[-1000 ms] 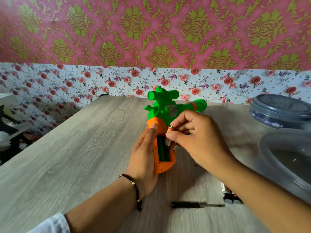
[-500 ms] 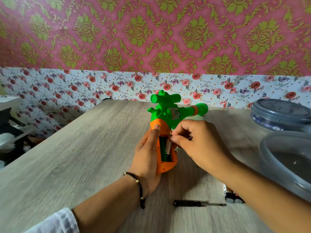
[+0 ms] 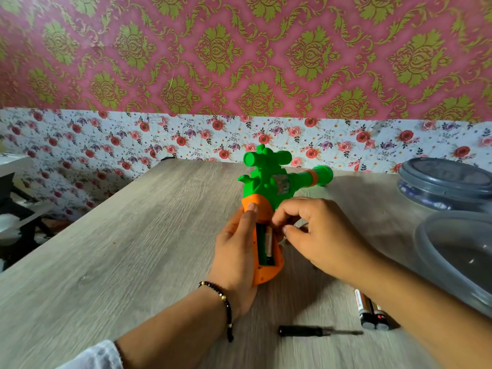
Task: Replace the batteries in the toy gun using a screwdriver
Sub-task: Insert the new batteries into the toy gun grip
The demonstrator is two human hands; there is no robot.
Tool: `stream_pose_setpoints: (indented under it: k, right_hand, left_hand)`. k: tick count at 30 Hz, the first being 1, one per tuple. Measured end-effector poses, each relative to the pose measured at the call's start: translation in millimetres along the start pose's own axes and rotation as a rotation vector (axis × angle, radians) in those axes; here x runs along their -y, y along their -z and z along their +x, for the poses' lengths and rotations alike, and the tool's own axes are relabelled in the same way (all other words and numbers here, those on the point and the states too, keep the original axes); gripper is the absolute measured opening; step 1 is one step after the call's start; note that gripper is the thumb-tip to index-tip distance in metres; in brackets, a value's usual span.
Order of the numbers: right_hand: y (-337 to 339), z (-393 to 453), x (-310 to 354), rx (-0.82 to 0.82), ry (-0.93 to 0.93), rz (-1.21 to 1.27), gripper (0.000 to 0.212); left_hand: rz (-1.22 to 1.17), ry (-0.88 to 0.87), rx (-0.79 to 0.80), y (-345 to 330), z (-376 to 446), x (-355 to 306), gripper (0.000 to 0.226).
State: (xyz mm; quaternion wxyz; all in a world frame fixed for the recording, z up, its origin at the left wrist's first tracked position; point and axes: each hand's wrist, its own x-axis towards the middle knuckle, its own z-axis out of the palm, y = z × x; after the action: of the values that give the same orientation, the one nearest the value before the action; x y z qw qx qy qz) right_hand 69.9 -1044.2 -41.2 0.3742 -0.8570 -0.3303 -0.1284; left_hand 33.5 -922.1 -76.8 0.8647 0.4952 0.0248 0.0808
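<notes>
A green toy gun with an orange grip stands on its grip on the wooden table, barrel pointing right. My left hand grips the orange grip from the left, thumb on its top. The battery bay faces me uncovered, and a battery lies inside it. Just right of the bay is my right hand, fingers loosely curled, thumb tip touching the grip by the battery's upper end. It pinches nothing that I can see. A small black screwdriver and two loose batteries lie near the front edge.
A grey lidded container stands at the back right, with a translucent tub in front of it beside my right forearm. The papered wall closes off the table's far side. Dark furniture stands beyond the left edge.
The battery that my right hand pinched above the bay now lies down inside it. My right hand has drawn slightly to the right. The left hand and gun have stayed put.
</notes>
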Motion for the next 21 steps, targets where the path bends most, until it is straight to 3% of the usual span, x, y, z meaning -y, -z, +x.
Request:
stream_pose_setpoints:
  k: [9, 14, 17, 21]
  right_hand:
    - [-2.7, -1.8, -2.2, 0.009, 0.089, -0.088, 0.023]
    - [-1.4, -2.8, 3.9, 0.139, 0.153, -0.238, 0.024]
    - [4.7, -1.1, 13.3, 0.27, 0.093, -0.309, 0.021]
    - [48.0, 3.1, 30.2, 0.498, -0.161, -0.295, 0.031]
  left_hand:
    - [0.057, -0.055, -0.113, -6.2, -0.2, 2.9, 0.026]
    - [-0.009, 0.033, -0.133, -5.0, -0.1, -1.6, 0.036]
    - [0.0, 0.055, -0.1, -1.9, 0.9, -1.3, 0.04]
    - [-0.005, 0.052, -0.057, 1.9, 2.9, 2.2, 0.04]
